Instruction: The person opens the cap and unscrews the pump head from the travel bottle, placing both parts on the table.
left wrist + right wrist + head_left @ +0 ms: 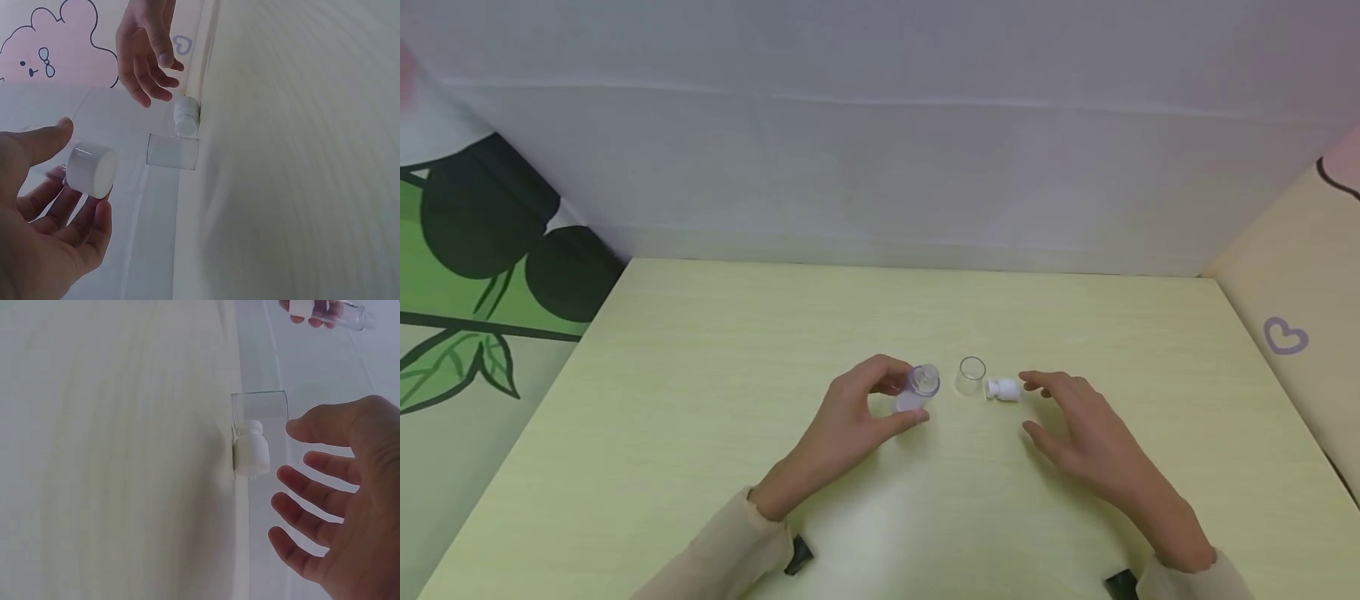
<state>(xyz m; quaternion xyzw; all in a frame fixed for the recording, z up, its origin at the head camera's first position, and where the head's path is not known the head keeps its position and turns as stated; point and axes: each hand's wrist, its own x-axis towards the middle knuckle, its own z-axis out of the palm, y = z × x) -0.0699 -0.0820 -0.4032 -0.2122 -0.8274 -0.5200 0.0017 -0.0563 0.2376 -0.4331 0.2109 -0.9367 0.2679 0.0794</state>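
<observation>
My left hand grips a small clear bottle with a white end part, thumb on one side and fingers curled round the other. In the left wrist view the white end faces the camera. My right hand holds nothing; its fingers are loosely bent and spread beside a small white stepped piece like a bottle top, lying on its side. In the right wrist view the fingertips stand apart from this white piece. A clear open cylinder, like a cap, stands upright between the bottle and the white piece.
The pale wooden table carries these parts near its middle. A white cloth wall rises along the far edge. Printed panels flank the table, a green leaf panel at left and a cream one with a heart at right.
</observation>
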